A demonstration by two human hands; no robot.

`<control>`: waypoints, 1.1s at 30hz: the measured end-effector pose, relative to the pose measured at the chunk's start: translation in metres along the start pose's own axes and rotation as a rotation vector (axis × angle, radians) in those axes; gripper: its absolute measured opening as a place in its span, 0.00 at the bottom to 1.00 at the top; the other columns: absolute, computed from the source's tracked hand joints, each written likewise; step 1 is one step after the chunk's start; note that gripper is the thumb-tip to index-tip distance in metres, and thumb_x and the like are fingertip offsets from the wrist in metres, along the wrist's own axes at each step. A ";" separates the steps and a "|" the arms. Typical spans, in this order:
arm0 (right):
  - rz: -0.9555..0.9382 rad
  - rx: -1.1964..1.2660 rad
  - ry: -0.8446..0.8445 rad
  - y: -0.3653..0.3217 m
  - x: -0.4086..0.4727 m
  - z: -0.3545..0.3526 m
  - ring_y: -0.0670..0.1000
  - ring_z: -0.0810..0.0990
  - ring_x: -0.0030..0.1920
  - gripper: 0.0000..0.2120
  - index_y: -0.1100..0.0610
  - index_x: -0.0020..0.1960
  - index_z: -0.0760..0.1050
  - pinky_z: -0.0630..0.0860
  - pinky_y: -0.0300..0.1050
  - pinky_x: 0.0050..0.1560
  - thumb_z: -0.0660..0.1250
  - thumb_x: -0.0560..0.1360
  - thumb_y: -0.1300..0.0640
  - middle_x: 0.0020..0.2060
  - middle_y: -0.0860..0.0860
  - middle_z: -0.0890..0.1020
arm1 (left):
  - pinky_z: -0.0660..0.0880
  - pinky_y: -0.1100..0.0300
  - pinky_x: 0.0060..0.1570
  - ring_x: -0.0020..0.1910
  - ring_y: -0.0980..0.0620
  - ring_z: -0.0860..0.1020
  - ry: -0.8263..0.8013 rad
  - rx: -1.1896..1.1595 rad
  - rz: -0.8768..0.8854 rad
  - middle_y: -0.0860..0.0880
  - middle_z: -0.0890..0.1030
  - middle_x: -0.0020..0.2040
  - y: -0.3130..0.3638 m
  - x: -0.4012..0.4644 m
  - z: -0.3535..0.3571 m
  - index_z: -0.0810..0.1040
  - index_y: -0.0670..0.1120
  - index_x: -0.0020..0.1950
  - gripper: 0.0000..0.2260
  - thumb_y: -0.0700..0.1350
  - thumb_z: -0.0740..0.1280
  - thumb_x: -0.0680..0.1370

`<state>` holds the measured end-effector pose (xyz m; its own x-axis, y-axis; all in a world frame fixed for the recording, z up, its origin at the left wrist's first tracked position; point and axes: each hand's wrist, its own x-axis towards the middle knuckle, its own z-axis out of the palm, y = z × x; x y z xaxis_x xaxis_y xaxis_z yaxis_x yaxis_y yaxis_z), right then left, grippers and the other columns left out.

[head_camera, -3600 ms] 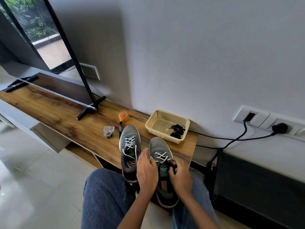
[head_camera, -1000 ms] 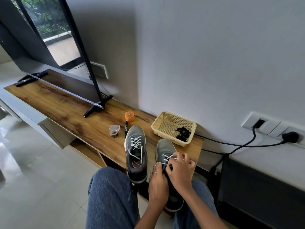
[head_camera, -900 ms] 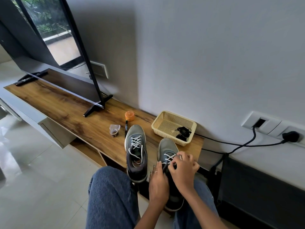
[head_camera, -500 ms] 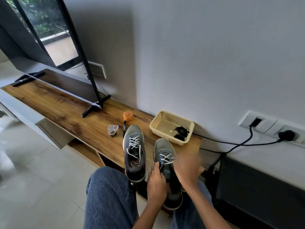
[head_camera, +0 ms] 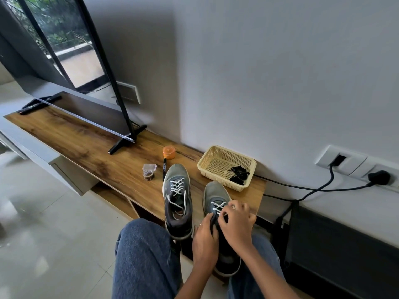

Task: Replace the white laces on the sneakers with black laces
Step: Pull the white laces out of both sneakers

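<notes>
A seated person's left hand (head_camera: 205,240) grips the tongue side of the right sneaker (head_camera: 218,212) at the wooden counter (head_camera: 97,156) edge while the right hand (head_camera: 236,223), fingers curled, pinches its white lace (head_camera: 218,207), the left sneaker (head_camera: 177,199) just beside it, black laces (head_camera: 238,174) in a basket (head_camera: 218,162) behind.

A brown, dark-streaked wood grain is shown by the shelf (head_camera: 90,152), on which two grey sneakers (head_camera: 177,201) with white criss-crossed laces (head_camera: 177,186) are seen. Near the shelf's right end a pale yellow mesh-patterned basket (head_camera: 218,162) is seen, with black laces (head_camera: 238,172) inside. Towards the shelf's middle an orange jar (head_camera: 168,152) and a black marker (head_camera: 164,172) are seen, and blue denim (head_camera: 146,260) is shown in front of the shelf.
</notes>
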<state>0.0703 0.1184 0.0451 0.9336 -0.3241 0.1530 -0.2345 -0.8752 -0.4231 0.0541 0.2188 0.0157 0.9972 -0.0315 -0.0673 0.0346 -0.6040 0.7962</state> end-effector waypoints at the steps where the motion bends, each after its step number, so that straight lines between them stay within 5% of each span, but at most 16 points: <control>1: 0.046 0.057 0.036 0.001 0.000 -0.002 0.49 0.70 0.51 0.04 0.49 0.38 0.76 0.61 0.49 0.48 0.69 0.72 0.54 0.46 0.44 0.74 | 0.70 0.58 0.60 0.64 0.52 0.73 0.005 0.003 0.001 0.49 0.76 0.66 0.000 0.000 0.000 0.67 0.50 0.73 0.19 0.46 0.58 0.82; 5: 0.283 0.234 0.149 0.014 0.005 -0.016 0.52 0.72 0.53 0.04 0.52 0.42 0.77 0.61 0.49 0.50 0.66 0.75 0.56 0.44 0.46 0.74 | 0.71 0.60 0.59 0.61 0.54 0.74 0.051 0.031 0.049 0.51 0.77 0.62 0.006 -0.001 -0.001 0.69 0.50 0.71 0.19 0.43 0.61 0.80; 9: 0.404 0.214 0.088 0.032 0.006 -0.020 0.54 0.70 0.59 0.08 0.51 0.52 0.79 0.61 0.51 0.54 0.64 0.76 0.58 0.54 0.50 0.76 | 0.74 0.54 0.59 0.59 0.50 0.75 0.117 0.139 0.192 0.51 0.78 0.62 0.011 0.004 0.001 0.74 0.49 0.66 0.19 0.39 0.66 0.75; 14: 0.332 0.216 0.009 0.030 0.000 -0.020 0.51 0.70 0.61 0.09 0.49 0.55 0.77 0.63 0.54 0.60 0.65 0.76 0.56 0.55 0.47 0.74 | 0.78 0.55 0.48 0.50 0.50 0.80 0.166 0.339 0.350 0.53 0.82 0.52 0.019 0.024 0.002 0.83 0.51 0.52 0.17 0.42 0.78 0.65; 17: 0.184 0.349 -0.042 0.025 -0.005 -0.014 0.50 0.75 0.53 0.02 0.48 0.48 0.77 0.72 0.50 0.54 0.67 0.75 0.53 0.44 0.40 0.74 | 0.79 0.56 0.44 0.45 0.52 0.81 0.140 0.458 0.358 0.55 0.83 0.45 0.026 0.033 -0.001 0.84 0.54 0.41 0.14 0.46 0.82 0.58; 20: 0.141 0.299 -0.185 0.021 -0.011 -0.008 0.47 0.76 0.52 0.09 0.50 0.52 0.77 0.73 0.42 0.50 0.67 0.75 0.47 0.47 0.42 0.75 | 0.80 0.54 0.44 0.43 0.51 0.81 0.092 0.526 0.325 0.54 0.82 0.42 0.025 0.039 0.002 0.83 0.54 0.38 0.16 0.47 0.83 0.54; 28: 0.185 0.185 -0.120 0.022 -0.013 -0.002 0.51 0.79 0.46 0.07 0.54 0.47 0.77 0.70 0.43 0.39 0.63 0.77 0.52 0.43 0.48 0.81 | 0.73 0.52 0.41 0.40 0.47 0.79 0.029 0.353 0.270 0.49 0.80 0.41 0.020 0.043 0.007 0.75 0.46 0.44 0.03 0.41 0.68 0.77; 33: 0.284 0.195 -0.106 0.018 -0.013 -0.003 0.53 0.79 0.41 0.09 0.52 0.38 0.71 0.68 0.44 0.36 0.62 0.77 0.53 0.35 0.47 0.76 | 0.68 0.55 0.40 0.41 0.49 0.76 0.169 -0.125 -0.102 0.51 0.77 0.41 0.029 0.034 -0.001 0.69 0.49 0.49 0.04 0.44 0.57 0.82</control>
<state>0.0529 0.1060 0.0384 0.8636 -0.4970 -0.0841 -0.4422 -0.6669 -0.5998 0.0894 0.2011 0.0378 0.9846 0.1650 -0.0579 0.1332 -0.4933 0.8596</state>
